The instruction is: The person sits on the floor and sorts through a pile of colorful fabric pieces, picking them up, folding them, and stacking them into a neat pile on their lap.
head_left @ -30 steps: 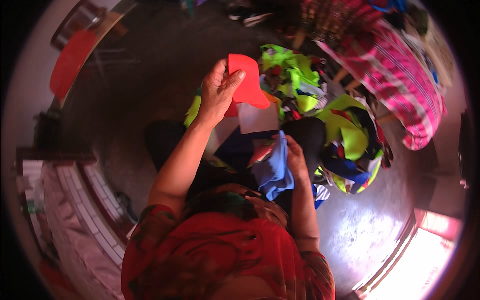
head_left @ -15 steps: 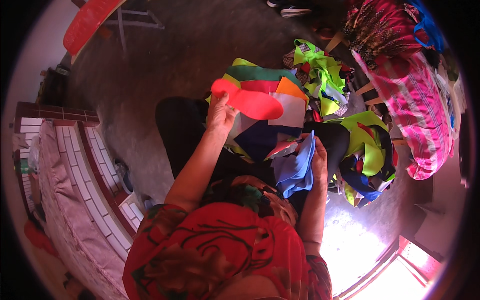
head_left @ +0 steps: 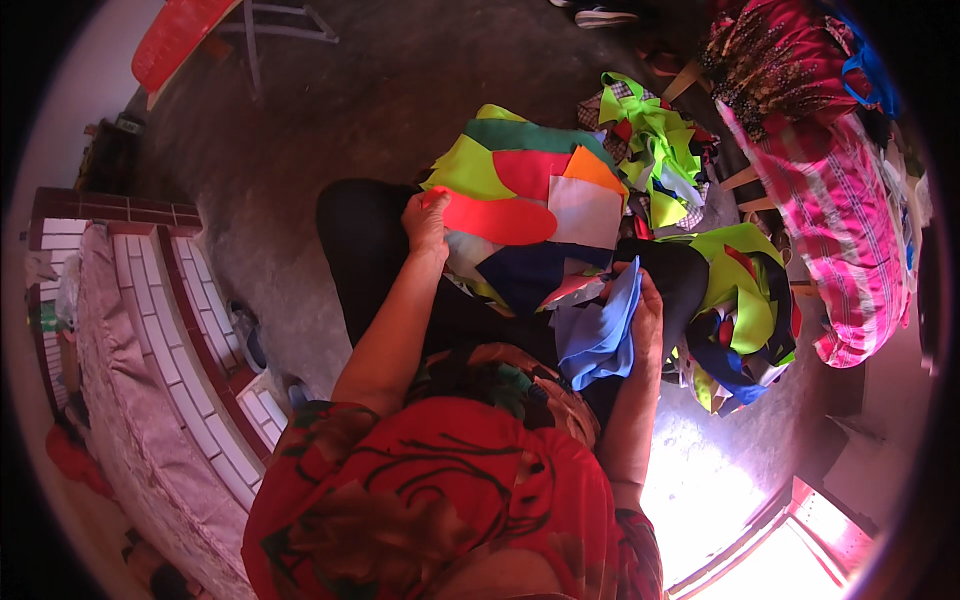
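My left hand (head_left: 428, 222) grips one end of a red insole-shaped piece (head_left: 500, 219), its fingers closed round it. The piece lies over a patchwork of coloured fabric pieces (head_left: 584, 208) spread across my lap, with yellow, green, pink, orange, white and navy parts showing. To the right, my right hand (head_left: 648, 312) is closed on a folded blue cloth (head_left: 598, 338), which hangs down over my thigh. The fingertips of that hand are partly hidden behind the cloth.
Beside my right knee sits a heap of fabric scraps (head_left: 738, 310), and farther off lies another scrap pile (head_left: 655, 150). A pink plaid cloth (head_left: 815, 230) covers something at the right. At the left stands a white-tiled ledge (head_left: 180, 370); a red seat (head_left: 180, 40) is at the far left.
My left hand has lowered the red piece toward the patchwork, turning it more level. My right hand still holds the blue cloth, and the view has shifted slightly.
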Demonstrator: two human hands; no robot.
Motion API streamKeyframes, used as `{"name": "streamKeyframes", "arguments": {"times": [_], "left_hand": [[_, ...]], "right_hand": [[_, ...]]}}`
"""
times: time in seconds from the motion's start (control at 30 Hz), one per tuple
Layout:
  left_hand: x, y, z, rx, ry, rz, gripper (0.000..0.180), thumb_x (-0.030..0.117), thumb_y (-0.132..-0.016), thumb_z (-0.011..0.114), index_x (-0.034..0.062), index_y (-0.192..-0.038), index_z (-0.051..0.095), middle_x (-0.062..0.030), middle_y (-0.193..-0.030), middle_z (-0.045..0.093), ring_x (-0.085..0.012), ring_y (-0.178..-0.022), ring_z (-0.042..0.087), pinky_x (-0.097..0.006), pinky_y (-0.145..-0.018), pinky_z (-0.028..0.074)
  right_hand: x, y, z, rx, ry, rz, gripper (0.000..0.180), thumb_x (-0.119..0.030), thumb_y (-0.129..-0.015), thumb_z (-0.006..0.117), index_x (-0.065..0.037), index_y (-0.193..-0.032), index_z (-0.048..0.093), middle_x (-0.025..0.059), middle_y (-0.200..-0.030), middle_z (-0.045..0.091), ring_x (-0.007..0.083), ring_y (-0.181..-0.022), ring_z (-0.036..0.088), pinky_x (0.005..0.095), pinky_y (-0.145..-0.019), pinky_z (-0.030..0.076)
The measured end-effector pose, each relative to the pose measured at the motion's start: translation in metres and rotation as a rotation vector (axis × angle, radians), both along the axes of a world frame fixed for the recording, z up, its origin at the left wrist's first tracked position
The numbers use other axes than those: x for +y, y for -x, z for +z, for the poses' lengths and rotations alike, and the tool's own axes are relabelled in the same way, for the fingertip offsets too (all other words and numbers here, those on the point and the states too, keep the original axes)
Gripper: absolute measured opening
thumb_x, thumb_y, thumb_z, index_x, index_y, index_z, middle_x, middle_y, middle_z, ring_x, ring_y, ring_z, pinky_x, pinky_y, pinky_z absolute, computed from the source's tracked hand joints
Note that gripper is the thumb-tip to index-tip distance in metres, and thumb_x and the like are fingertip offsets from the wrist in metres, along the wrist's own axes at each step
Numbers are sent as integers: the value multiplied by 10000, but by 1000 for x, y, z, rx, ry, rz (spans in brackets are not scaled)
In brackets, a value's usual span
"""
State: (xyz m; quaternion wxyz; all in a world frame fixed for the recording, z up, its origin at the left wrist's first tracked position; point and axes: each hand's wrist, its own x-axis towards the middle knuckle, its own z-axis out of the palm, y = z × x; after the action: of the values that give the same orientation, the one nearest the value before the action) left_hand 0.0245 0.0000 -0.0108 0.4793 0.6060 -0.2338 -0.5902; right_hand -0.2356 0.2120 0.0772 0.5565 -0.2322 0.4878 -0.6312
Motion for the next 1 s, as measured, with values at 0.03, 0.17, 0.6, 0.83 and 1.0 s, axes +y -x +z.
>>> {"name": "streamKeyframes", "arguments": {"times": [0.03, 0.17, 0.6, 0.83, 1.0], "left_hand": [[0, -2, -4, -81, 52, -10, 243, 76, -779, 701, 78, -992, 585, -41, -893, 631, -164, -801, 625, -338, -627, 502], [4, -4, -1, -325, 81, -89, 247, -16, -725, 658, 55, -941, 562, -64, -820, 612, -151, -745, 619, -319, -568, 479], [27, 11, 29, -1440, 646, -491, 381, 95, -695, 675, 80, -1049, 538, -110, -962, 558, -335, -969, 522, -466, -820, 404], [29, 47, 19, -1287, 908, -668, 218, 137, -707, 715, 84, -910, 653, -89, -937, 551, -283, -952, 516, -421, -869, 370], [24, 52, 9, -1305, 875, -662, 176, 129, -698, 724, 107, -857, 651, -75, -904, 561, -279, -924, 525, -412, -845, 376]], "right_hand": [[0, 0, -1, -5, 5, 1, 378, -250, -941, 560, 12, -1207, 501, 75, -849, 637, 119, -721, 612, 223, -662, 498], [2, 1, -3, -2, 43, 6, 400, -265, -936, 568, 16, -1212, 497, 77, -854, 635, 119, -725, 611, 223, -662, 497], [1, 0, -4, 34, 9, -4, 470, -352, -912, 603, -7, -1217, 509, 65, -856, 647, 77, -681, 598, 175, -610, 476], [0, -2, -1, 31, 11, -12, 433, -322, -929, 578, 3, -1207, 509, 57, -833, 639, 84, -682, 600, 190, -617, 487], [0, -3, 3, -23, 17, -26, 260, -154, -971, 492, -4, -1181, 523, 58, -826, 631, 109, -704, 604, 218, -643, 490]]}}
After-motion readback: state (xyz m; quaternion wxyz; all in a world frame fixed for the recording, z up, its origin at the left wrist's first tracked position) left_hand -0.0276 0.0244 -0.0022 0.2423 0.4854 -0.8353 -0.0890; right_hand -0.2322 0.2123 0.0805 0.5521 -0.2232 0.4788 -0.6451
